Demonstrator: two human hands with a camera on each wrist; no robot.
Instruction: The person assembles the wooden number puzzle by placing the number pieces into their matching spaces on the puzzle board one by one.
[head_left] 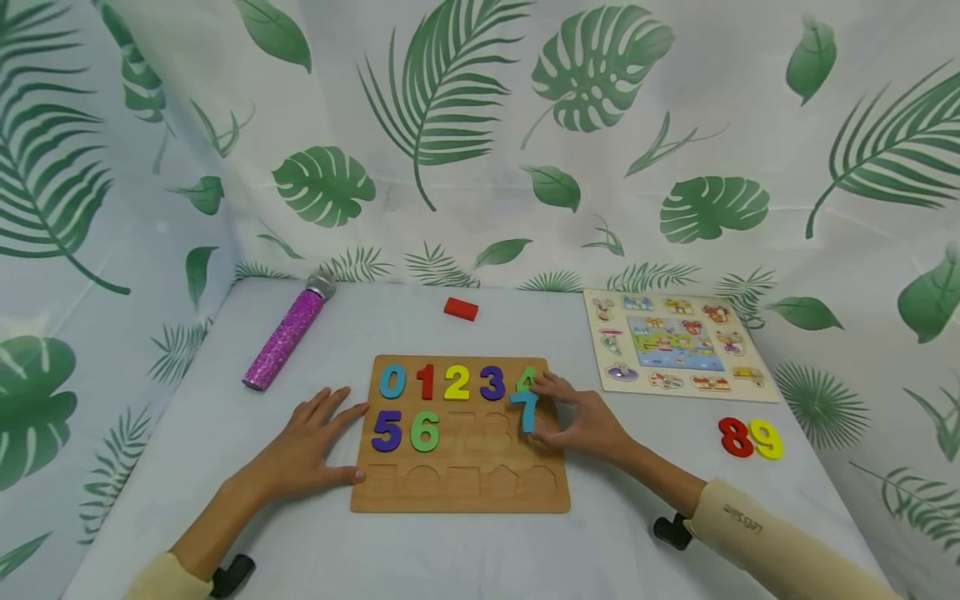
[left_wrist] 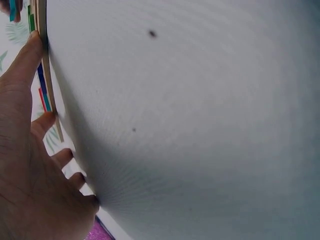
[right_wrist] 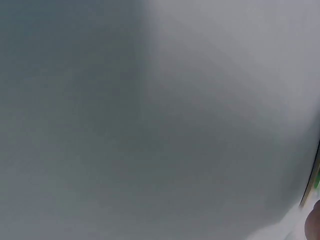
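On a white cloth [head_left: 461,554] lies a brown wooden number board [head_left: 461,503] with rounded corners and shallow cut-out recesses; the right hand [head_left: 588,421] is at the board's right end, thumb and fingertips narrowed on a light-blue numeral 7 [head_left: 529,412]; the 7 is over the right end of the board's middle row, and whether it touches the board cannot be told; the left hand [head_left: 303,450] is at the board's left edge, its grip wide, thumb and index fingertip touching that edge, the fingers spread.

Along the board's far row sit a blue 0 [head_left: 383,382], a red 1 [head_left: 427,382], a yellow 2 [head_left: 460,386], a purple 3 [head_left: 495,382] and a green 4 [head_left: 524,382], the last partly hidden by the 7; at the left of the board's middle row sit a purple 5 [head_left: 387,427] and a green 6 [head_left: 417,429].

To the right of the board a red 8 [head_left: 736,437] and a yellow 9 [head_left: 776,437] lie side by side; beyond its far right corner is a pale rectangular picture puzzle [head_left: 738,395]; beyond its far edge, a small red block [head_left: 461,309]; beyond its far left corner, a glittery purple microphone [head_left: 288,337] with a silver head.
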